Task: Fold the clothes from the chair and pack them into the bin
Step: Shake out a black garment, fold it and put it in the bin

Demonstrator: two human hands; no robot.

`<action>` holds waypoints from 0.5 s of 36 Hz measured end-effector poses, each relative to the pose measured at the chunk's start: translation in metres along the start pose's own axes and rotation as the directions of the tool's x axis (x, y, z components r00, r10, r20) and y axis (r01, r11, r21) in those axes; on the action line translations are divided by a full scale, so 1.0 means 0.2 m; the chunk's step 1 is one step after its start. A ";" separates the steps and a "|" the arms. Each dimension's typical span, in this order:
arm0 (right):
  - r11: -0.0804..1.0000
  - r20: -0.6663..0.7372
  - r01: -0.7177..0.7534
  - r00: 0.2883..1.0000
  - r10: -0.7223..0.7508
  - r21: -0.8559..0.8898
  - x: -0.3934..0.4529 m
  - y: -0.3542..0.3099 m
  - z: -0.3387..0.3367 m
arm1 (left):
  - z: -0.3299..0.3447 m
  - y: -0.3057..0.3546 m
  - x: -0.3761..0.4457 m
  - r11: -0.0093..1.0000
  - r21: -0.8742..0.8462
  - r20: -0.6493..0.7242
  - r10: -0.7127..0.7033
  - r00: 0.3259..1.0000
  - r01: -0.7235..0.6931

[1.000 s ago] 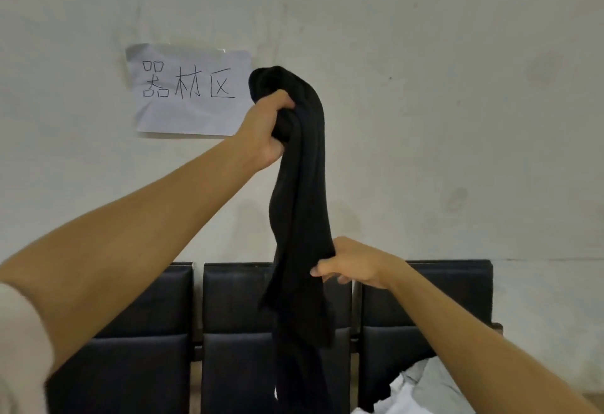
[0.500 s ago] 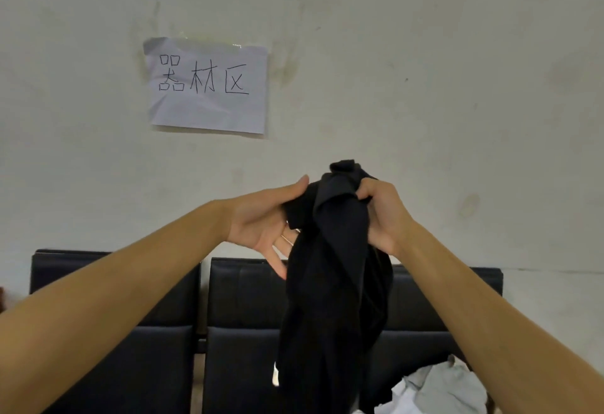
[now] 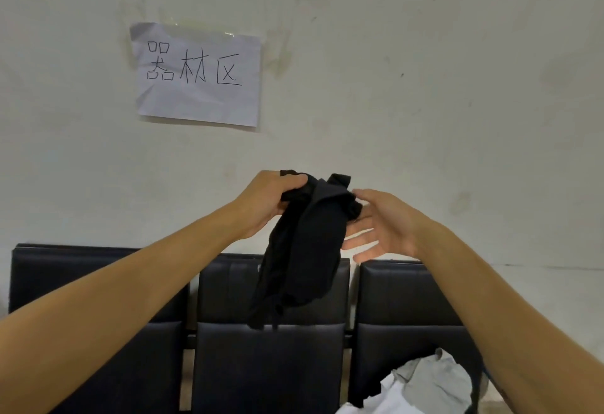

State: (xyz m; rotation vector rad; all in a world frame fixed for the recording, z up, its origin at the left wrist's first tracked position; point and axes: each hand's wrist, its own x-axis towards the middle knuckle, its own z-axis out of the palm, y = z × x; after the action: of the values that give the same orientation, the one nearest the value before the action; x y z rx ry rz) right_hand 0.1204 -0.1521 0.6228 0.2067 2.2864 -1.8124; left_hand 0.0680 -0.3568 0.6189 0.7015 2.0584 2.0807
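Judging from the way the black garment point(image 3: 302, 250) hung in a bunched, twisted rope, risked a lopsided fold: held by one gathered clump near its top only, likely to slip or untwist unevenly if spread from there, with no flat surface under it. Could also have dragged its lower end across the chair point(image 3: 271, 364) or dropped onto the seat, since only one grip carried the weight. Left hand point(image 3: 271, 199) clenched round the upper left corner of the cloth, fingers curled over the bunched edge. Right hand point(image 3: 380, 222) released, fingers straight and spread, just beside the garment's upper right side, perhaps brushing it but pinching nothing. Hung below and between the two hands, in the air before the middle seat back, well above the seat. Lay further clothes, pale grey and white point(image 3: 425, 384), heaped on the right seat. Bin not in view
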 end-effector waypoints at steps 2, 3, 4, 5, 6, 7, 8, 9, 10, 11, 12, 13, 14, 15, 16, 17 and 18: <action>1.000 -0.058 0.005 0.998 -0.004 0.012 0.01 0.00 -0.01 | 0.00 -0.01 0.01 0.999 0.053 -0.012 0.011 1.000 -0.010; 0.999 -0.046 0.006 0.999 -0.003 0.044 0.01 -0.01 -0.01 | 0.00 -0.02 0.01 0.997 0.082 -0.007 0.008 1.000 -0.007; 0.998 -0.021 -0.002 1.000 0.004 0.067 0.01 -0.01 -0.01 | 0.00 -0.02 0.02 0.993 0.115 0.005 0.000 1.000 0.000; 0.998 -0.007 -0.009 1.000 0.009 0.055 0.01 -0.02 0.01 | 0.01 -0.03 0.02 0.988 0.155 0.022 -0.008 1.000 0.004; 1.000 -0.010 -0.007 1.000 0.007 0.018 0.02 -0.01 0.03 | 0.01 -0.04 0.02 0.980 0.199 0.044 -0.015 0.999 0.006; 0.999 -0.036 0.002 0.999 -0.003 -0.032 0.03 -0.01 0.06 | 0.02 -0.04 0.02 0.972 0.236 0.067 -0.022 0.997 0.006; 0.997 -0.081 0.017 0.996 -0.023 -0.080 0.04 0.00 0.09 | 0.02 -0.04 0.02 0.965 0.261 0.084 -0.028 0.996 0.005; 0.995 -0.142 0.033 0.989 -0.046 -0.098 0.05 0.01 0.10 | 0.02 -0.03 0.02 0.963 0.270 0.092 -0.033 0.995 0.007; 0.995 -0.198 0.041 0.978 -0.059 -0.092 0.07 0.02 0.11 | 0.01 -0.03 0.02 0.965 0.261 0.094 -0.038 0.995 0.012; 0.996 -0.239 0.049 0.969 -0.064 -0.071 0.08 0.03 0.12 | -0.01 -0.03 0.02 0.971 0.238 0.098 -0.041 0.994 0.016; 0.997 -0.262 0.059 0.963 -0.069 -0.046 0.09 0.04 0.11 | -0.04 -0.03 0.02 0.977 0.210 0.104 -0.042 0.994 0.020; 0.997 -0.276 0.070 0.958 -0.075 -0.030 0.09 0.05 0.11 | -0.06 -0.03 0.01 0.984 0.177 0.111 -0.043 0.993 0.023; 0.996 -0.287 0.082 0.954 -0.084 -0.017 0.09 0.05 0.10 | -0.09 -0.03 0.01 0.990 0.138 0.114 -0.044 0.993 0.028; 0.996 -0.304 0.094 0.948 -0.093 -0.010 0.09 0.05 0.10 | -0.12 -0.03 0.01 0.995 0.093 0.114 -0.042 0.993 0.032; 0.994 -0.323 0.108 0.941 -0.102 0.000 0.10 0.04 0.10 | -0.14 -0.03 0.01 0.998 0.050 0.105 -0.039 0.994 0.034; 0.992 -0.342 0.122 0.933 -0.111 0.012 0.10 0.04 0.10 | -0.16 -0.03 0.01 0.999 0.015 0.088 -0.034 0.996 0.033; 0.990 -0.362 0.137 0.925 -0.117 0.029 0.10 0.03 0.09 | -0.19 -0.02 0.01 1.000 -0.006 0.065 -0.026 0.998 0.026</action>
State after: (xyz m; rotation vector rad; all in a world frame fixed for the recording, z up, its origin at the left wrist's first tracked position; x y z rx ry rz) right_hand 0.1037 -0.1691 0.6071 0.4433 2.5467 -2.0471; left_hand 0.0492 -0.3895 0.6165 0.7274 2.0138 2.0229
